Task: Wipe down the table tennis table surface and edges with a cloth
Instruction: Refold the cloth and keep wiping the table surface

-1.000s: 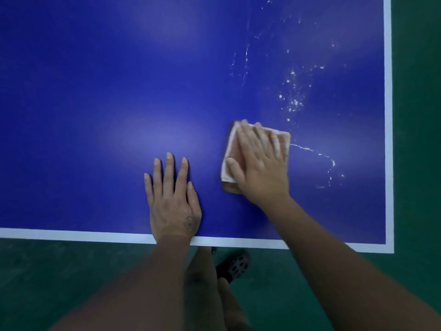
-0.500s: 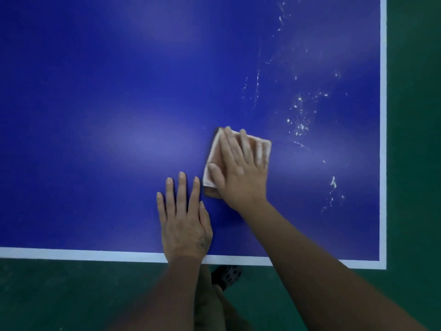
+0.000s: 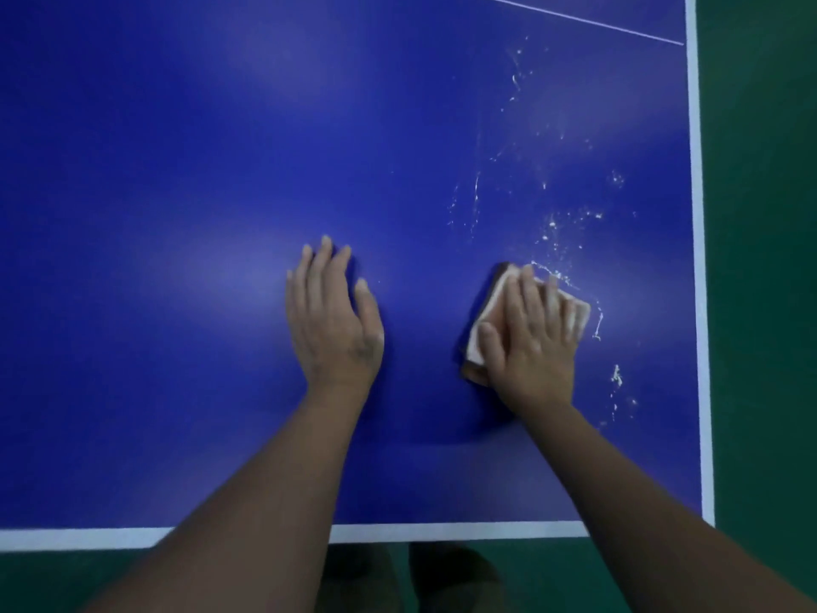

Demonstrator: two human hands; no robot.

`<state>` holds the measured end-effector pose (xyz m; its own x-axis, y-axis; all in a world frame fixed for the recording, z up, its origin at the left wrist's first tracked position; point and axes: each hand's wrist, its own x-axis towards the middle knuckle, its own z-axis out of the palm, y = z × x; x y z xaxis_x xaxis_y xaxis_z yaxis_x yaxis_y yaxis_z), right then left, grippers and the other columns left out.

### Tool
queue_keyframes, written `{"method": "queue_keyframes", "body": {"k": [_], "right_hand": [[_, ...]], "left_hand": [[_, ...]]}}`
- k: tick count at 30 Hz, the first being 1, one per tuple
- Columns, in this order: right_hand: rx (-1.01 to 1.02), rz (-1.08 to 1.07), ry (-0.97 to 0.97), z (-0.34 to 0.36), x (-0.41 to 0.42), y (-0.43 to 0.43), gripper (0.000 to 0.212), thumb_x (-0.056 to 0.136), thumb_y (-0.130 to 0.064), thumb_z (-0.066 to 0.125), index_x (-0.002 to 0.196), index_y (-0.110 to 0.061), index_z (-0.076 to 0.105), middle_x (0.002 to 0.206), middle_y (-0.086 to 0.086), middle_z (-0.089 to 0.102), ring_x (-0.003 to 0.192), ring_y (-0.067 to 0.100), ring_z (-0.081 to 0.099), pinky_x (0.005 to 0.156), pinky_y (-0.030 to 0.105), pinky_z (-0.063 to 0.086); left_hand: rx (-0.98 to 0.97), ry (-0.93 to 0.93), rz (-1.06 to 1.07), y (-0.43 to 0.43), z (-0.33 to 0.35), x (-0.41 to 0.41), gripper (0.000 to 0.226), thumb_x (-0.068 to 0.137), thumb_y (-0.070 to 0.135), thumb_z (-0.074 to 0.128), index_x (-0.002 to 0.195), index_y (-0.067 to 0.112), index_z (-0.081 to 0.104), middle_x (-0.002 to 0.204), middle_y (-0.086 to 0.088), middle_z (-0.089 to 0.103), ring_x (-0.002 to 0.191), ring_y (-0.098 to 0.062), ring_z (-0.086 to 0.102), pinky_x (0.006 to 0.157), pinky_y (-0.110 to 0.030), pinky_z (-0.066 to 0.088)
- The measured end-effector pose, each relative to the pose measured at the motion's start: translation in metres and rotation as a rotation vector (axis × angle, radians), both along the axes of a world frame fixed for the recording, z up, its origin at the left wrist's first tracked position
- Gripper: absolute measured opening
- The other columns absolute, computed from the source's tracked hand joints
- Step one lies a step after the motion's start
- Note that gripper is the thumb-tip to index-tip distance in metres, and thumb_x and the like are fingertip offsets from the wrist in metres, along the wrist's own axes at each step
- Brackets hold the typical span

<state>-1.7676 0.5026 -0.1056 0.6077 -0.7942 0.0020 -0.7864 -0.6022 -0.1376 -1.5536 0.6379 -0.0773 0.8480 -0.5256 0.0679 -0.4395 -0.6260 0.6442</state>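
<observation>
1. The blue table tennis table [image 3: 177,214] fills most of the view, with its near right corner at the lower right of the frame.
2. The left hand [image 3: 336,320] lies flat on the bare blue surface near the centre, fingers straight and close together, thumb a little apart. It holds nothing.
3. The right hand [image 3: 532,342] presses down on a folded pale cloth [image 3: 491,305], right of centre. Its fingers are spread flat over the cloth and hide most of it; only the left strip and far corners show.
4. White specks and streaks [image 3: 552,227] dot the surface above and to the right of the cloth, some touching its far edge.
5. A white border line [image 3: 698,258] runs down the right side and along the near edge. Both forearms cross the near edge and cover parts of it.
6. A thin white line [image 3: 574,17] slants across the upper right.
7. Dark green floor [image 3: 760,303] lies beyond the table at the right and bottom.
</observation>
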Motion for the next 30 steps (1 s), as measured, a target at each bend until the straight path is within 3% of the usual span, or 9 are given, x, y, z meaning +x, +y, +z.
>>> {"method": "queue_keyframes", "body": {"k": [4,8,13,16,21,27,30], "right_hand": [[-0.018,0.228,-0.082,-0.005,0.081,0.025,0.071,0.108,-0.060,0.043,0.167,-0.022,0.037,0.178,-0.005,0.022,0.167,0.023,0.013,0.130,0.061,0.019],[0.028,0.243,-0.164,-0.006,0.142,0.006,0.069,0.108,-0.060,0.044,0.167,-0.023,0.038,0.177,-0.007,0.025,0.166,0.020,0.014,0.130,0.056,0.019],[-0.040,0.242,-0.164,-0.007,0.119,-0.058,0.069,0.108,-0.058,0.048,0.166,-0.022,0.040,0.176,-0.005,0.030,0.165,0.023,0.022,0.129,0.058,0.021],[-0.034,0.113,-0.084,-0.006,0.070,-0.092,0.071,0.109,-0.060,0.043,0.170,-0.026,0.028,0.178,-0.008,0.021,0.167,0.021,0.013,0.131,0.060,0.014],[-0.042,0.051,-0.042,-0.004,0.038,-0.091,0.070,0.110,-0.057,0.038,0.169,-0.020,0.031,0.178,-0.004,0.022,0.167,0.025,0.013,0.129,0.064,0.019],[-0.002,0.314,-0.133,-0.004,0.139,-0.070,0.067,0.109,-0.058,0.044,0.165,-0.021,0.042,0.177,-0.005,0.026,0.166,0.022,0.017,0.128,0.060,0.022],[0.006,0.333,-0.178,-0.007,0.168,-0.094,0.067,0.109,-0.058,0.046,0.165,-0.021,0.042,0.176,-0.004,0.029,0.166,0.022,0.019,0.129,0.058,0.021]], "left_hand": [[0.028,-0.013,0.014,-0.046,-0.001,0.049,0.041,0.113,0.017,0.049,0.150,0.003,0.060,0.166,-0.014,0.049,0.161,-0.033,0.037,0.135,-0.050,0.019],[0.067,-0.050,-0.021,-0.070,-0.005,0.077,0.046,0.115,0.023,0.042,0.156,0.006,0.055,0.171,-0.012,0.043,0.164,-0.029,0.032,0.137,-0.044,0.013],[0.288,-0.165,-0.089,-0.088,-0.015,0.076,0.059,0.117,0.039,0.032,0.170,0.012,0.034,0.181,-0.008,0.022,0.170,-0.026,0.012,0.138,-0.047,0.003],[0.394,-0.232,-0.084,-0.092,-0.022,0.073,0.064,0.117,0.046,0.027,0.174,0.017,0.023,0.183,-0.006,0.012,0.170,-0.027,0.005,0.138,-0.051,0.002],[0.452,-0.218,-0.078,-0.096,-0.022,0.072,0.064,0.116,0.046,0.026,0.175,0.021,0.020,0.184,-0.004,0.008,0.170,-0.026,0.001,0.138,-0.051,0.001],[0.394,-0.220,-0.077,-0.096,-0.023,0.075,0.059,0.115,0.034,0.033,0.172,0.016,0.032,0.182,-0.009,0.019,0.170,-0.030,0.011,0.137,-0.055,0.008],[0.372,-0.229,-0.069,-0.097,-0.025,0.074,0.059,0.114,0.033,0.033,0.170,0.015,0.036,0.181,-0.010,0.022,0.169,-0.031,0.014,0.137,-0.056,0.008]]}}
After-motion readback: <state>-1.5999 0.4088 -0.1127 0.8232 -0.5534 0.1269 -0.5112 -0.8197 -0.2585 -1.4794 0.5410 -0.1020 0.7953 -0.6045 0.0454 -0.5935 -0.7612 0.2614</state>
